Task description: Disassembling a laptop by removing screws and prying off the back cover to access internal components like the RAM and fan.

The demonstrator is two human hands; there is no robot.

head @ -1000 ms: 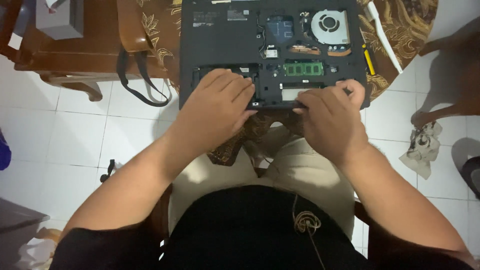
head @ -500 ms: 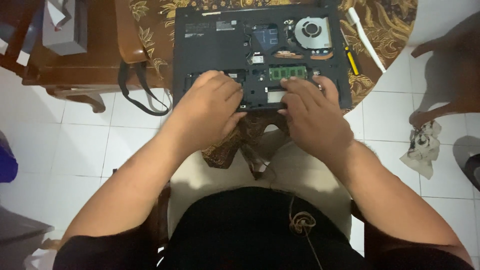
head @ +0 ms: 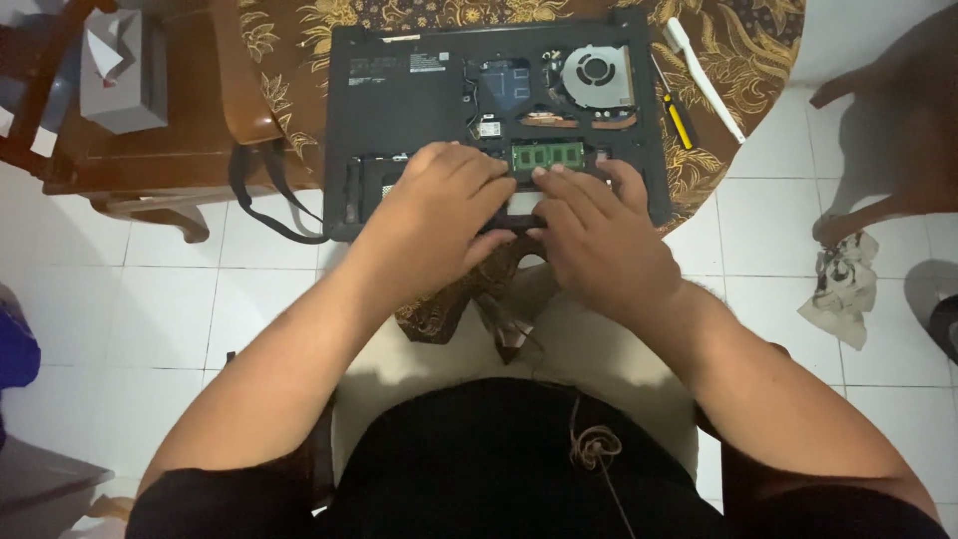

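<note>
White floor tiles surround a round bench draped in a brown-and-gold patterned cloth, whose edge hangs down over the person's lap. Both hands rest on the near edge of one black laptop that lies bottom-up on the bench with its cover off. The left hand lies palm down, fingers bent onto an open bay at the near edge; the right hand lies just beside it, fingers spread flat, its fingertips touching the rim below one green memory strip. Whether either hand pinches anything, I cannot tell. Behind the strip sits one round cooling fan. To the right of the laptop lie two tools: one yellow-handled screwdriver and one long white stick. Left of the bench stands one wooden chair carrying one grey box, with one dark strap hanging from a brown bag. One crumpled cloth lies on the floor at right.
</note>
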